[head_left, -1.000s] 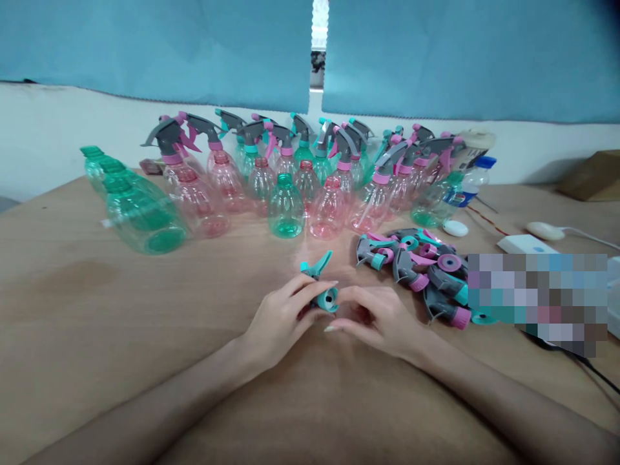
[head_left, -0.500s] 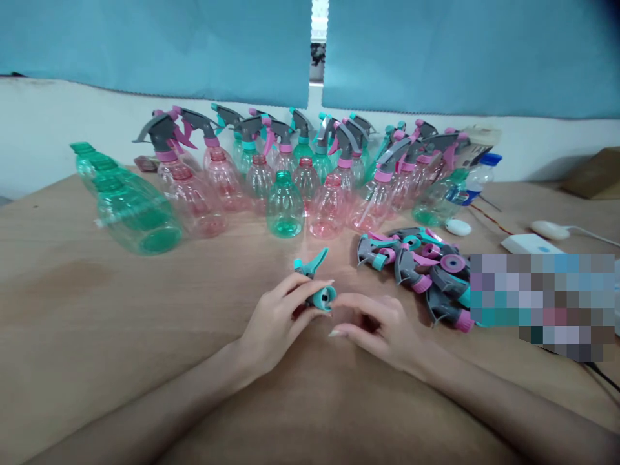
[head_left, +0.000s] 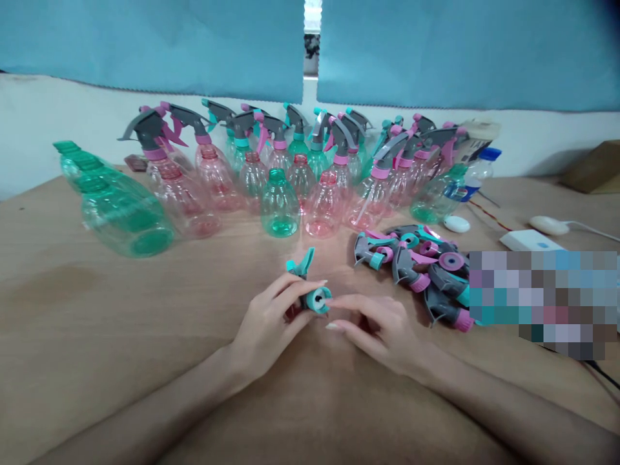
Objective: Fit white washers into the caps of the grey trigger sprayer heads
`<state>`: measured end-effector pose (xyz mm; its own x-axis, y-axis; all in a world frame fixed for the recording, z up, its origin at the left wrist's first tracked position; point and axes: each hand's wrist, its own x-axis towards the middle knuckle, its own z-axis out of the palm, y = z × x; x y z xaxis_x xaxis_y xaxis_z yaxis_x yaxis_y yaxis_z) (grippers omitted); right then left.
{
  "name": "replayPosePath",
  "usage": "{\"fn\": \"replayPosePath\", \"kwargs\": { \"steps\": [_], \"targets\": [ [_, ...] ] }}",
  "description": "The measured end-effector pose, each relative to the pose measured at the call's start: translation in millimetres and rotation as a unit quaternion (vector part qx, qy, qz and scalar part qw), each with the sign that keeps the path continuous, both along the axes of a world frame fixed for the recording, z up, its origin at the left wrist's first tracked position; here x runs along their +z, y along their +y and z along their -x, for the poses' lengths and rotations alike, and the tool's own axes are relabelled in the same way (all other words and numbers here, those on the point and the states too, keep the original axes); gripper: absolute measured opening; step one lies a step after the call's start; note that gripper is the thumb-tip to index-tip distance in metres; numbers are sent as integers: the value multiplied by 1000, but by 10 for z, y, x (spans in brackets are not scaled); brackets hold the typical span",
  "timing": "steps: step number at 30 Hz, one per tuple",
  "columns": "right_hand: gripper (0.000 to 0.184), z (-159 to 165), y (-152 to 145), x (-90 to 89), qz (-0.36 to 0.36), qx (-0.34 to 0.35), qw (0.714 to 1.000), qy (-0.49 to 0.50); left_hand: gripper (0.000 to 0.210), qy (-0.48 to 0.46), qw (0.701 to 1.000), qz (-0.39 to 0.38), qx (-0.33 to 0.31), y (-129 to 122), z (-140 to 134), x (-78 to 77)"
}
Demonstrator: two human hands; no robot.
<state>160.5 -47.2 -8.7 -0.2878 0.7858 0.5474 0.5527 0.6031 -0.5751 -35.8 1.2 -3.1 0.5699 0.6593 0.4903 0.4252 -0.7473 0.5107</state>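
Left hand (head_left: 264,318): clamped on a spray head (head_left: 310,298) — thumb beneath, fingers over it;
Right hand (head_left: 396,326): thumb and forefinger apart, wrist bent inward; forefinger at the spray head — contact unclear;
Spray head: above the tabletop (head_left: 121,323), well apart from its back edge

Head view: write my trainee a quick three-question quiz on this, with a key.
1. Which hand grips the spray head: (a) left or (b) right?
2. True or false: its collar is teal.
3. What part is not fitted on the front-centre green bottle?

Key: 1. (a), the left hand. 2. True. 3. A spray head; its neck is bare.
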Motion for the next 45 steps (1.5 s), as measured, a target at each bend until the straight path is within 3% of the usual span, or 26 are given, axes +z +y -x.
{"fn": "replayPosePath", "kwargs": {
  "steps": [4,13,19,24,29,36,45],
  "targets": [
    [24,-39,15,14,22,-30,999,2,21,-2,1000,-2,6,-1,-3,23],
    [28,-2,31,-33,3,18,999,-35,20,15,1000,-11,-5,-7,-19,48],
    [31,31,-11,-50,-19,-1,999,-34,22,-6,1000,-3,1,-20,-14,58],
    [42,81,-74,-104,-12,30,999,-43,23,-14,999,19,28,-16,-3,50],
    [37,89,-71,-83,1,19,998,-60,23,-10,1000,14,21,-9,-8,56],
    [22,25,-55,18,11,-5,1000,26,22,-18,1000,15,19,-22,-1,82],
    [18,-10,14,-34,56,-48,993,91,25,-3,999,26,28,-52,5,42]
  ]
}}
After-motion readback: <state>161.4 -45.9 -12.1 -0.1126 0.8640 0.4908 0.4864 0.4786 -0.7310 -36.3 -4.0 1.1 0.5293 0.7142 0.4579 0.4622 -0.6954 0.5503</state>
